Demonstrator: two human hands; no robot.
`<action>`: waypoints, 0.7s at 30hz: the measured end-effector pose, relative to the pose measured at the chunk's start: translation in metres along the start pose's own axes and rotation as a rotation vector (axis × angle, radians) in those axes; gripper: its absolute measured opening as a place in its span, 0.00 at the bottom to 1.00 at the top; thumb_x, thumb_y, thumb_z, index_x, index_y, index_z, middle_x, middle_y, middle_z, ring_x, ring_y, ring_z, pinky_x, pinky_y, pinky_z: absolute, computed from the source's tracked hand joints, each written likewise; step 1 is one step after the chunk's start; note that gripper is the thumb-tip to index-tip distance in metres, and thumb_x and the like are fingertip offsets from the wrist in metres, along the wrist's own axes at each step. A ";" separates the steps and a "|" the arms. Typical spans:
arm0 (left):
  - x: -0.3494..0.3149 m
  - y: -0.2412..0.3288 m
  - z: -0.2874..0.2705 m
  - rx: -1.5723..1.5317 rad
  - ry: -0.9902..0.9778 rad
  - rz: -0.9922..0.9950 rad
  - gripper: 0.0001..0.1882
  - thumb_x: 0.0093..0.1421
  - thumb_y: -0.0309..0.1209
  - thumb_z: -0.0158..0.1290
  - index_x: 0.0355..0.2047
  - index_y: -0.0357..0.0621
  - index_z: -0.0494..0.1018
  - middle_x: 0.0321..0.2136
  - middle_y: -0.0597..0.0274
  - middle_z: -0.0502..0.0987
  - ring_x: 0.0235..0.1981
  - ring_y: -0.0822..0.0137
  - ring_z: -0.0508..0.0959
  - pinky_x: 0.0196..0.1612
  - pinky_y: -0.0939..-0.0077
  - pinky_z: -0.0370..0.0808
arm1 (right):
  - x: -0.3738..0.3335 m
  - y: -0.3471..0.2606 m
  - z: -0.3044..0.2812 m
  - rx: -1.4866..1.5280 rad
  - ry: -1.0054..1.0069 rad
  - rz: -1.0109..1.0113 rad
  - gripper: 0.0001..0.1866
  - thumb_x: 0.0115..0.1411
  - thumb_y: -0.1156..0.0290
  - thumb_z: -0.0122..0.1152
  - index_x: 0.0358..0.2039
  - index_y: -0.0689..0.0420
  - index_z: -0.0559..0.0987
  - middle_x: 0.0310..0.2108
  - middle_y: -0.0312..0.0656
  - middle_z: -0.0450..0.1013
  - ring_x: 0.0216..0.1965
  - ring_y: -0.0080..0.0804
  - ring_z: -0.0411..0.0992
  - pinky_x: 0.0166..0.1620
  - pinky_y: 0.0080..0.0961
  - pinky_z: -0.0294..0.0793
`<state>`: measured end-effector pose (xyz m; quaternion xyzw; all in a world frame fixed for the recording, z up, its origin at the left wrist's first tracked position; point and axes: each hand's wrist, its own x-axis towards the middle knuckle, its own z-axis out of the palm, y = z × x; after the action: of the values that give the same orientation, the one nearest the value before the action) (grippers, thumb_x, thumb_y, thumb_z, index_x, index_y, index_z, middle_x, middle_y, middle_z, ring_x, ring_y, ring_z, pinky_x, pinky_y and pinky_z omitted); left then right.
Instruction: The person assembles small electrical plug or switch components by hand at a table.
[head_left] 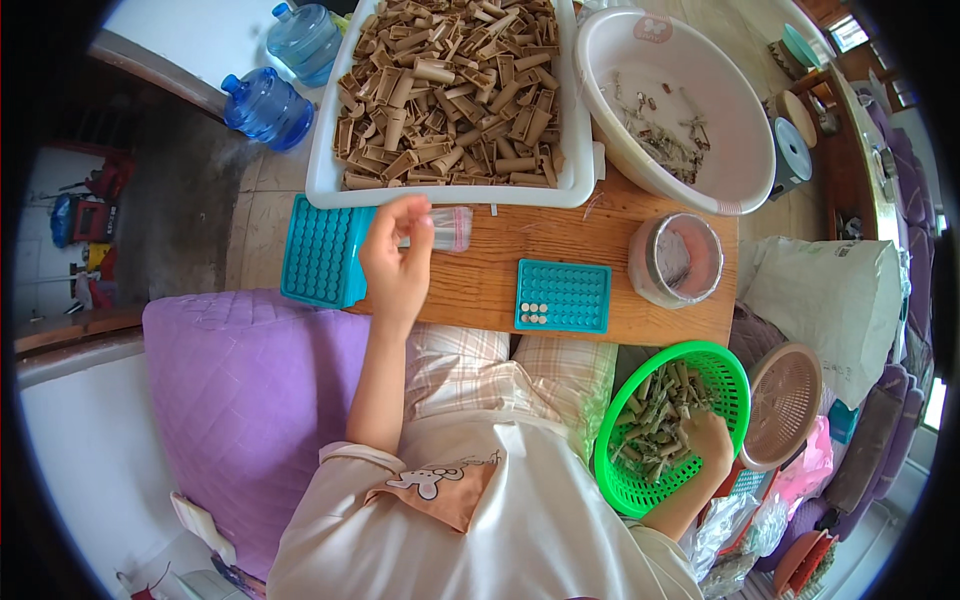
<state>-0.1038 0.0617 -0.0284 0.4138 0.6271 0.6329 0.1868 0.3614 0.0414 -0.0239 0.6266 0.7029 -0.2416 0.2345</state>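
Observation:
My left hand (398, 265) is raised over the table's near left part, its fingers curled in toward the thumb. Whatever it may pinch is too small to make out. Beside it stands a stack of teal pitted trays (322, 250), and a small clear zip bag (452, 229) lies behind it. My right hand (708, 442) reaches into a green plastic basket (738, 385), fingers bent among tan tube-like pieces (655, 420) with metallic bits. What those fingers grip is hidden. Between the hands, a single teal tray (568, 292) carries several small round silvery pieces (534, 312) in its near left pits.
A white bin (460, 197) heaped with tan half-tube parts (440, 100) sits at the back. Right of it are a white basin (640, 90) with metal bits and a round tub (675, 262). A brown basket (782, 405) adjoins the green one. Blue water bottles (268, 108) stand far left.

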 end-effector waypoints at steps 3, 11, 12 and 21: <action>0.036 0.008 0.008 0.229 -0.035 0.062 0.09 0.53 0.24 0.49 0.36 0.40 0.70 0.29 0.61 0.75 0.28 0.71 0.73 0.32 0.80 0.70 | 0.015 -0.026 -0.042 0.170 0.226 -0.117 0.10 0.49 0.71 0.52 0.31 0.63 0.73 0.26 0.55 0.70 0.29 0.53 0.69 0.33 0.44 0.66; 0.117 -0.020 0.033 1.086 -0.170 0.133 0.06 0.51 0.28 0.49 0.30 0.42 0.71 0.28 0.55 0.75 0.31 0.58 0.76 0.31 0.68 0.73 | 0.131 -0.122 -0.210 0.420 0.545 -0.576 0.12 0.54 0.74 0.49 0.39 0.65 0.71 0.26 0.44 0.73 0.28 0.29 0.71 0.37 0.24 0.68; 0.124 -0.019 0.036 1.192 -0.250 0.088 0.06 0.51 0.29 0.49 0.28 0.42 0.70 0.26 0.54 0.75 0.30 0.57 0.76 0.30 0.66 0.73 | 0.166 -0.124 -0.223 0.486 0.542 -0.646 0.11 0.54 0.73 0.50 0.38 0.63 0.72 0.27 0.44 0.73 0.27 0.30 0.70 0.35 0.24 0.68; 0.128 -0.026 0.054 1.335 -0.320 0.036 0.05 0.49 0.24 0.48 0.28 0.39 0.70 0.30 0.53 0.74 0.30 0.53 0.76 0.30 0.64 0.74 | 0.313 -0.141 -0.238 0.067 0.403 -0.342 0.15 0.50 0.65 0.54 0.37 0.59 0.74 0.34 0.47 0.73 0.38 0.39 0.71 0.42 0.30 0.68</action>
<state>-0.1449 0.1964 -0.0228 0.5393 0.8404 0.0451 -0.0283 0.1815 0.4187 -0.0310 0.5417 0.8226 -0.1712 0.0246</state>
